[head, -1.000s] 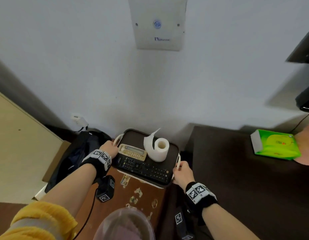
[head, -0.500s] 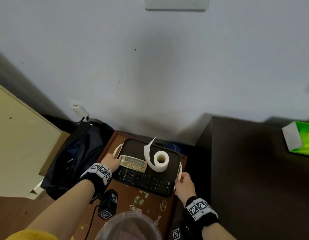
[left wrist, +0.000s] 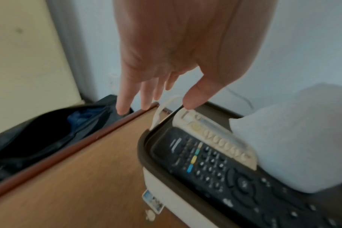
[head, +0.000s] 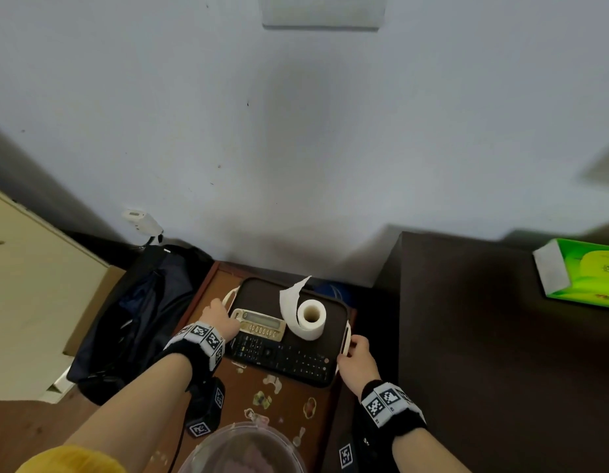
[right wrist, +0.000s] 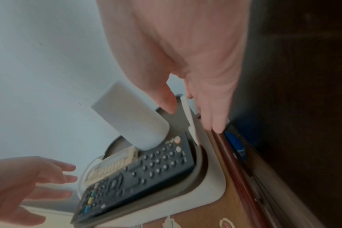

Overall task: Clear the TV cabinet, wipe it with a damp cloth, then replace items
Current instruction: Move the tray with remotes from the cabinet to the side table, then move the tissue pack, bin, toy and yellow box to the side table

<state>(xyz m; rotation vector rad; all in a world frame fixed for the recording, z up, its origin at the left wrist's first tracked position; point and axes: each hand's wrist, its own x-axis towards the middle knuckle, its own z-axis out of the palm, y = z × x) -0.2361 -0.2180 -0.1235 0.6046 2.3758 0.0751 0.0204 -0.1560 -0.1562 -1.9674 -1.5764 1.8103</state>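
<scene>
Since a second ago the tray (head: 262, 291) has come down from in front of the wall onto the small brown side table (head: 289, 404), and the left hand (head: 219, 319) has let go of its handle.

The tray is dark brown with a cream outer wall and a cream loop handle at each end. It sits flat on the far part of the side table, close to the wall. Inside it lie 2 remotes: a long black remote (head: 279, 358) along the near edge and a shorter beige remote (head: 260, 325) just behind it, partly overlapping it. A toilet paper roll (head: 308, 319) rests on its side to the right of the beige remote, touching the black remote, with a loose torn end standing up.

The left hand hovers over the tray's left end, fingers straight and spread, holding nothing; in the left wrist view its thumb (left wrist: 195, 98) is at the tip of the beige remote, though contact cannot be told. The right hand (head: 357, 360) is at the right handle (head: 345, 337), with relaxed fingers reaching down outside it and the thumb inside; whether it grips cannot be told.

Left of the side table sits a dark bag (head: 139, 312). To the right stands the taller dark TV cabinet (head: 484, 353), with a green tissue pack (head: 586, 274) on its far right.
</scene>
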